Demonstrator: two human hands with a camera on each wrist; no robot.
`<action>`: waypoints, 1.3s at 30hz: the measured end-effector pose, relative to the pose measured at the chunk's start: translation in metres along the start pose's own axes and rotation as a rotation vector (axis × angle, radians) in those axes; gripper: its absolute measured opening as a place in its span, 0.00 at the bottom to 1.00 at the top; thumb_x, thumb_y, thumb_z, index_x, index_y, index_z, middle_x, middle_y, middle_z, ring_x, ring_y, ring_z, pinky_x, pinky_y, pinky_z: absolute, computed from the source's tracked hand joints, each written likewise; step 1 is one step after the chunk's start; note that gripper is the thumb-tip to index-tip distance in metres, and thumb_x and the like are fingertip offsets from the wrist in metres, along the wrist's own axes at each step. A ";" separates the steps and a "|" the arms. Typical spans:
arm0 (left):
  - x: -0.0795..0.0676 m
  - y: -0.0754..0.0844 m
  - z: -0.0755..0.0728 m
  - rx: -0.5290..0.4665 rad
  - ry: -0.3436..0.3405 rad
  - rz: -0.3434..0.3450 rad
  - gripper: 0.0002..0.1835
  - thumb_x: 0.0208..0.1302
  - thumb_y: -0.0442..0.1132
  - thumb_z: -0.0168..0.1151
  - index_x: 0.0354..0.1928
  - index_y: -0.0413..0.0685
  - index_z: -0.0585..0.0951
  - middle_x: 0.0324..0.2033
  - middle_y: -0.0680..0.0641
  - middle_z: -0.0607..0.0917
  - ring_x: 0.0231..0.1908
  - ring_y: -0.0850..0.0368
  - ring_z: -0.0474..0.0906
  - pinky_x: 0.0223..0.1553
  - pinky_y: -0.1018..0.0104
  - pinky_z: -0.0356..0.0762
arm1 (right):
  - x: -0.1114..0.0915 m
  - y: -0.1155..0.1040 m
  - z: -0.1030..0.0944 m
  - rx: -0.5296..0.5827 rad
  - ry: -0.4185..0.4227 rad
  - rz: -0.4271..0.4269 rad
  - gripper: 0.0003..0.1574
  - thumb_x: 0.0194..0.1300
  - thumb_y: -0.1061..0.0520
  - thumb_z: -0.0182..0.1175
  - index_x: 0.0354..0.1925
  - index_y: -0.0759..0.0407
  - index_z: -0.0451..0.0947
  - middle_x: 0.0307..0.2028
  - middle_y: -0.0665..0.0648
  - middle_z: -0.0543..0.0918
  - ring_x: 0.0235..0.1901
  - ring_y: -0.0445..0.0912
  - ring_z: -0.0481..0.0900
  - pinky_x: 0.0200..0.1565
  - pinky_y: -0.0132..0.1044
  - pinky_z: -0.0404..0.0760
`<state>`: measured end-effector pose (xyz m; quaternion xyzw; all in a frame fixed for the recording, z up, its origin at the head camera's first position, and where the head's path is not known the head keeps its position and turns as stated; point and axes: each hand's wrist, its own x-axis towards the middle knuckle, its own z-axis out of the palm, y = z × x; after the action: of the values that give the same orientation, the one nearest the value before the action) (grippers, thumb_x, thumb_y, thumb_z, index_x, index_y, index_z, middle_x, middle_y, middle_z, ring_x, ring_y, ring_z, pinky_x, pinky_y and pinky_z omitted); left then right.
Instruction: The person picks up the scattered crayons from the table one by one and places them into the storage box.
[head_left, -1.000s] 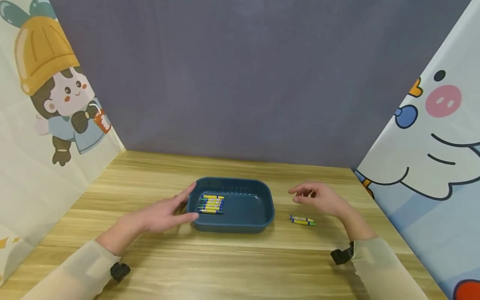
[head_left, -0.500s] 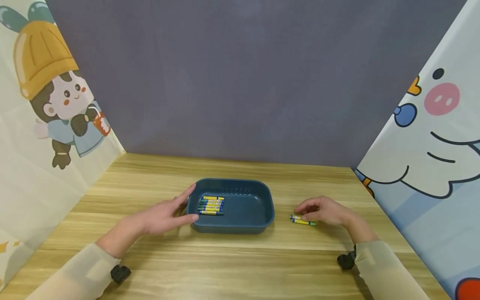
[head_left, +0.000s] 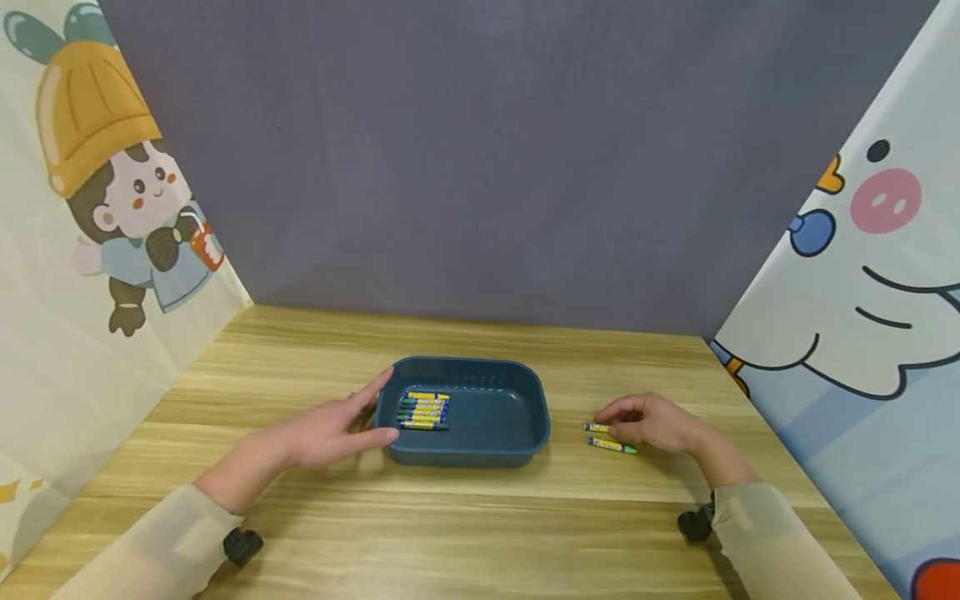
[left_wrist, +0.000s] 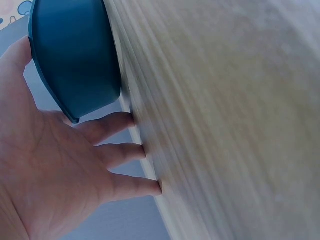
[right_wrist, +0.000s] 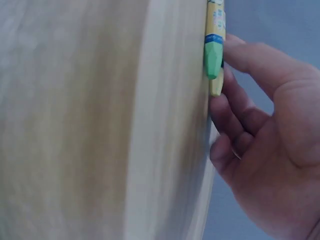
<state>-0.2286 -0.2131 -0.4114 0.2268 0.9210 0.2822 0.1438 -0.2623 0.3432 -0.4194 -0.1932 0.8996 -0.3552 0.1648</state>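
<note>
A dark blue rectangular plastic tray [head_left: 480,457] sits on the table. Several crayons [head_left: 426,415] in yellow-and-blue wrappers lie side by side at its left end. My left hand [head_left: 330,433] rests against that end with straight fingers, thumb and index at the rim; the left wrist view shows other fingertips on the tabletop. To the tray's right, my right hand [head_left: 656,425] pinches a pale yellow crayon [head_left: 597,427] between thumb and fingers, low over the table. Nearer me lies a green crayon [head_left: 612,445]; its green tip [right_wrist: 213,61] partly covers the yellow one in the right wrist view.
The wood-grain table [head_left: 450,542] ends at a grey backdrop [head_left: 480,167]. Cartoon-printed panels flank it, a child figure [head_left: 142,192] on the left and a white character [head_left: 885,317] on the right. Both wrists wear a small black device [head_left: 696,523].
My right hand has come down and toward me onto the yellow crayon, which now lies apart from the green one. My left hand has stayed at the tray.
</note>
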 end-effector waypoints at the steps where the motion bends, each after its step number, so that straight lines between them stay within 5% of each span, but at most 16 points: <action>1: 0.000 0.000 0.000 0.000 0.000 0.000 0.55 0.79 0.74 0.54 0.91 0.67 0.34 0.82 0.30 0.65 0.79 0.29 0.67 0.79 0.31 0.64 | 0.000 0.001 0.000 0.009 0.013 0.001 0.19 0.77 0.56 0.68 0.62 0.59 0.88 0.57 0.61 0.91 0.51 0.43 0.86 0.48 0.31 0.85; 16: 0.002 -0.002 0.001 -0.008 -0.012 -0.008 0.55 0.78 0.75 0.53 0.91 0.69 0.34 0.83 0.31 0.65 0.81 0.31 0.66 0.80 0.32 0.64 | 0.007 -0.005 -0.001 -0.092 0.109 -0.036 0.16 0.76 0.53 0.71 0.59 0.49 0.92 0.47 0.53 0.89 0.39 0.40 0.78 0.40 0.33 0.79; 30: 0.001 0.000 -0.001 0.006 -0.002 0.008 0.54 0.79 0.72 0.54 0.91 0.67 0.35 0.82 0.29 0.66 0.80 0.29 0.67 0.79 0.31 0.64 | 0.030 -0.091 0.004 -0.136 0.161 -0.157 0.15 0.78 0.49 0.69 0.59 0.40 0.92 0.40 0.49 0.84 0.36 0.46 0.75 0.35 0.35 0.75; 39: 0.002 -0.001 -0.001 0.009 0.001 0.014 0.55 0.79 0.72 0.54 0.91 0.65 0.36 0.82 0.30 0.66 0.80 0.29 0.66 0.79 0.31 0.63 | 0.054 -0.135 0.025 -0.117 0.099 -0.280 0.16 0.78 0.52 0.69 0.60 0.42 0.92 0.42 0.48 0.86 0.36 0.46 0.77 0.32 0.35 0.74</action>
<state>-0.2306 -0.2132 -0.4113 0.2336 0.9207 0.2793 0.1403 -0.2679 0.2130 -0.3504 -0.3083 0.8902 -0.3306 0.0576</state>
